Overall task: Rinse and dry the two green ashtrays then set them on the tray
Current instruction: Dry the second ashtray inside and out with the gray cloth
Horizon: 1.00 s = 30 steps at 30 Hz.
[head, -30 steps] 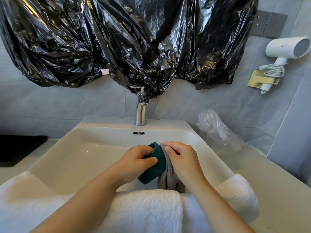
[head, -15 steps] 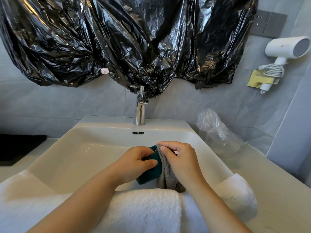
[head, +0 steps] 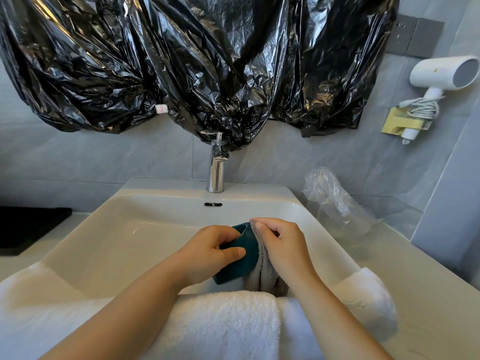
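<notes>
Since half a second ago: green ashtray (head: 244, 255) has turned a little between the hands, and more of its rim now shows above the left thumb. Hands otherwise hold the same spot.

Ashtray is at centre frame, held on edge above the near part of the sink (head: 166, 188). Left hand (head: 207, 253) grips it, thumb across the near face and fingers (head: 220, 237) curled round the far side. Right hand (head: 283, 245) has its fingers (head: 262, 226) bent, pinching a grey cloth (head: 262, 274) against the ashtray's right edge. The cloth hangs down from there.

White towel (head: 223, 323) lies over the sink's near rim, lower frame. Chrome faucet (head: 217, 172) stands at the far rim. Black plastic sheeting (head: 181, 61) hangs across the upper frame. Clear plastic bag (head: 335, 201) sits on the worktop (head: 415, 281), right of the sink. White hair dryer (head: 441, 74) is on the wall, upper right. Dark flat object (head: 28, 227) at left edge; cannot tell what it is.
</notes>
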Available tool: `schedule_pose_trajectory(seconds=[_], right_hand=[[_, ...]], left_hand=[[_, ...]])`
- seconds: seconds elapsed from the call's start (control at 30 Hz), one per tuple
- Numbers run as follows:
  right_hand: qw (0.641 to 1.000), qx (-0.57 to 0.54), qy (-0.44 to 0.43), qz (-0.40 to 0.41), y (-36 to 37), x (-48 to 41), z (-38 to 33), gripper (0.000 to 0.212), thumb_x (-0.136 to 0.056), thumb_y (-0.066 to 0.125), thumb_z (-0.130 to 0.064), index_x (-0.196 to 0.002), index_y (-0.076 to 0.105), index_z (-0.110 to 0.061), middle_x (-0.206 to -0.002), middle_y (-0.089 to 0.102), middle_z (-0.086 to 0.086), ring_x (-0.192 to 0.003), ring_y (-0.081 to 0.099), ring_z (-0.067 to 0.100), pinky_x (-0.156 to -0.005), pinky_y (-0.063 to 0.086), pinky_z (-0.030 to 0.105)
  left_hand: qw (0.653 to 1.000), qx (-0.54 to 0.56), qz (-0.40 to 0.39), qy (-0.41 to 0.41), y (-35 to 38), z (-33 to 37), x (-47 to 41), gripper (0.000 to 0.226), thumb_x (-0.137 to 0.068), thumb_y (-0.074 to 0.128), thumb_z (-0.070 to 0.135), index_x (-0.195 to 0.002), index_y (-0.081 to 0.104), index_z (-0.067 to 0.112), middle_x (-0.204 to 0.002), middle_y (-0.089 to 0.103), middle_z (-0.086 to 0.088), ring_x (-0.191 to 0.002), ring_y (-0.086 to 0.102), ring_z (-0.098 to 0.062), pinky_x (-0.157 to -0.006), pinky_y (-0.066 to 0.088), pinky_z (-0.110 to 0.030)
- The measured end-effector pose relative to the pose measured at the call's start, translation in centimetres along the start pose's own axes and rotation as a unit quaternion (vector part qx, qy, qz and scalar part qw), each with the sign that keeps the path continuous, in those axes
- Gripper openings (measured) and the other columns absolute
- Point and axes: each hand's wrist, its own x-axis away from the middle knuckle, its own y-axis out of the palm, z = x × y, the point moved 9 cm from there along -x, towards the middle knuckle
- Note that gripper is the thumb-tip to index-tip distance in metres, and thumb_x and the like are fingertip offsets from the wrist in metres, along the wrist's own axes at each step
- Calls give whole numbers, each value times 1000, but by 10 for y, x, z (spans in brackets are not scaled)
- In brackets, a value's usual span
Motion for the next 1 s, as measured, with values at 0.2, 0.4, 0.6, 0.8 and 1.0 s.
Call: schedule_pose_trajectory(seconds=[0.2, 0.4, 0.6, 0.8, 1.0], right_hand=[[993, -94, 75, -20, -1, -1, 15, 22, -97, 56, -19, -108, 75, -20, -106, 73, -9, -102, 66, 8, -92, 54, 29], [993, -82, 39, -68, 9, 4, 4, 19, -95, 59, -19, -105, 75, -22, -101, 73, -15, -94, 66, -2, -84, 52, 14], [998, -39, -5, -52, 11, 4, -3, 19, -94, 60, -18, -106, 76, -20, -100, 73, -14, -92, 66, -3, -76, 48, 5], [1000, 7, 7, -16, 0, 0, 4, 21, -96, 58, -20, -108, 75, -18, -106, 73, -8, -98, 64, 5, -77, 46, 8], [998, -5, -52, -47, 6, 6, -15, 22, -94, 60, -18, -110, 74, -25, -105, 72, -17, -101, 63, -4, -88, 50, 12]], left_hand=[[997, 74, 2, -16, -2, -4, -1, 13, -95, 54, 9, -99, 66, 3, -92, 69, -14, -81, 64, -24, -75, 51, -34], [988, 131, 6, -85, 0, -10, 0, 17, -95, 53, 18, -86, 65, 11, -77, 66, -2, -67, 60, -13, -62, 44, -22], [991, 90, 44, -86, -8, -15, -3, 23, -97, 52, 18, -77, 59, 9, -71, 57, -5, -64, 52, -16, -59, 39, -22], [991, 102, 33, -76, -5, -12, -2, 19, -96, 53, 14, -81, 64, 9, -76, 63, -6, -70, 55, -19, -64, 42, -25], [995, 71, 28, -63, -5, -11, -1, 25, -96, 54, 16, -92, 64, -6, -79, 60, -14, -72, 53, -21, -69, 40, -31]])
